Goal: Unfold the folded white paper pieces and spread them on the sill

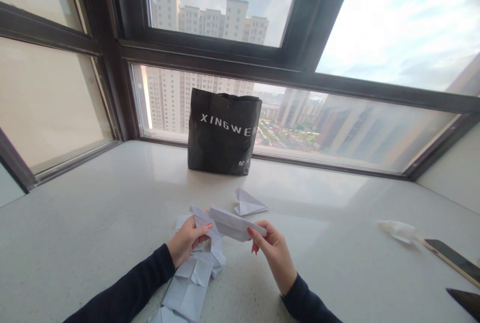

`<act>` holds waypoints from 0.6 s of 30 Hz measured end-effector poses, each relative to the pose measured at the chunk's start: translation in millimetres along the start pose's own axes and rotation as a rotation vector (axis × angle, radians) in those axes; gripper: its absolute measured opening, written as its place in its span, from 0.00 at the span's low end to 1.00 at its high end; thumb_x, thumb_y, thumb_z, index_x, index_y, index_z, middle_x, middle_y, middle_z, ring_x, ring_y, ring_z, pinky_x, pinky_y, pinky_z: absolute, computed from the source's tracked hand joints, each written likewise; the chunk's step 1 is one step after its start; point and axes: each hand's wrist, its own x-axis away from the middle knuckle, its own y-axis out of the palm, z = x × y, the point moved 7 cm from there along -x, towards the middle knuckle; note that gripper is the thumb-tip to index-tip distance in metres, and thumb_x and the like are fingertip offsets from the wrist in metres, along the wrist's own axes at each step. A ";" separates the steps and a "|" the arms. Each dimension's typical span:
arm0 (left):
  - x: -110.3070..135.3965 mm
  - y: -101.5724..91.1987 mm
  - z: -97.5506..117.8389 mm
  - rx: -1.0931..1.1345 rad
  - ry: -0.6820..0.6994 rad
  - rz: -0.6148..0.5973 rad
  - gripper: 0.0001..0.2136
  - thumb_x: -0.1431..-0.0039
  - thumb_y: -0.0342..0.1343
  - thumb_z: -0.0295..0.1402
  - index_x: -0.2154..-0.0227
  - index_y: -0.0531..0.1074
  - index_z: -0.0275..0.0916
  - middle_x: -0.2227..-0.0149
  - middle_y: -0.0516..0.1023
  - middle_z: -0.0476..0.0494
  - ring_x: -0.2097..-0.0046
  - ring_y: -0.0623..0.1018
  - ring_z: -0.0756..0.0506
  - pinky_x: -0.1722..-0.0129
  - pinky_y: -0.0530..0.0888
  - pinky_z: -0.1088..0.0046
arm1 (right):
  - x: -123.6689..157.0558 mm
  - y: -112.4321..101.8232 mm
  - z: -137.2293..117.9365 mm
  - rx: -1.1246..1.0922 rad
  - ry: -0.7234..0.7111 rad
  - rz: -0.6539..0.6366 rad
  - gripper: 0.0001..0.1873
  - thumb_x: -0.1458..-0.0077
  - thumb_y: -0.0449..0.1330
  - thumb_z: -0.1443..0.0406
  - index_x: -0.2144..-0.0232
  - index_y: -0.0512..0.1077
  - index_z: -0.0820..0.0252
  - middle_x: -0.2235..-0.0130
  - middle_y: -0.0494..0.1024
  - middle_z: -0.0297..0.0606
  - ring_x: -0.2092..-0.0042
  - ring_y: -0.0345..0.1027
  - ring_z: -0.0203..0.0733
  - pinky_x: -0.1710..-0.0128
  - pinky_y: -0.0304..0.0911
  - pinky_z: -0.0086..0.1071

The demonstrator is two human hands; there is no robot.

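Note:
My left hand (pixel 186 241) pinches a folded piece of white paper (pixel 200 217) between thumb and fingers. In my right hand (pixel 270 248) is the right end of a long folded paper strip (pixel 230 224), gripped between thumb and fingers. The strip's left end meets or overlaps the paper in my left hand; whether they are joined I cannot tell. Below my left hand, several creased white paper pieces (pixel 189 288) lie in a row on the white sill. Just beyond my hands rests a pointed folded paper (pixel 249 202).
A black bag (pixel 224 135) with white lettering stands upright against the window. At the right lie a crumpled white translucent wrapper (pixel 399 231), a dark phone-like slab (pixel 455 258) and a dark pointed object (pixel 465 302). Dark window frames (pixel 225 60) border the speckled white sill (pixel 326 258).

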 end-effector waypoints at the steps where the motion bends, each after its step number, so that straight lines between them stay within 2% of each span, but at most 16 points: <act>1: -0.1 0.3 -0.1 -0.010 0.004 -0.006 0.19 0.61 0.65 0.36 0.64 0.69 0.35 0.66 0.75 0.42 0.60 0.74 0.40 0.61 0.69 0.69 | 1.4 3.5 1.8 -0.007 0.018 -0.011 0.19 0.57 0.61 0.51 0.77 0.67 0.61 0.81 0.70 0.32 0.82 0.59 0.31 0.84 0.58 0.26; 6: -1.5 8.2 3.3 -0.054 0.082 -0.108 0.22 0.64 0.68 0.36 0.64 0.71 0.34 0.65 0.75 0.40 0.59 0.73 0.39 0.58 0.66 0.68 | 4.5 10.8 15.5 -0.005 0.092 -0.022 0.21 0.59 0.61 0.49 0.76 0.67 0.62 0.81 0.72 0.32 0.85 0.56 0.29 0.86 0.54 0.24; 11: 2.3 16.9 10.7 -0.054 0.111 -0.176 0.25 0.64 0.68 0.33 0.59 0.69 0.36 0.55 0.71 0.37 0.53 0.70 0.37 0.56 0.65 0.67 | 4.1 11.4 24.4 0.012 0.118 -0.037 0.22 0.59 0.61 0.48 0.77 0.65 0.61 0.81 0.73 0.33 0.86 0.56 0.29 0.87 0.52 0.23; 15: 9.6 30.4 14.2 0.009 0.074 -0.308 0.31 0.63 0.69 0.33 0.52 0.65 0.40 0.49 0.67 0.37 0.48 0.65 0.36 0.52 0.62 0.64 | 4.8 13.5 22.2 0.016 0.108 -0.048 0.21 0.58 0.61 0.49 0.78 0.64 0.61 0.81 0.73 0.33 0.86 0.56 0.28 0.87 0.53 0.22; 18: 13.2 36.6 11.6 -0.016 0.049 -0.333 0.32 0.61 0.69 0.35 0.51 0.64 0.40 0.48 0.65 0.36 0.47 0.63 0.35 0.49 0.59 0.62 | 6.3 15.9 20.0 0.033 0.118 -0.057 0.21 0.58 0.60 0.48 0.78 0.63 0.61 0.81 0.73 0.33 0.87 0.54 0.27 0.89 0.51 0.22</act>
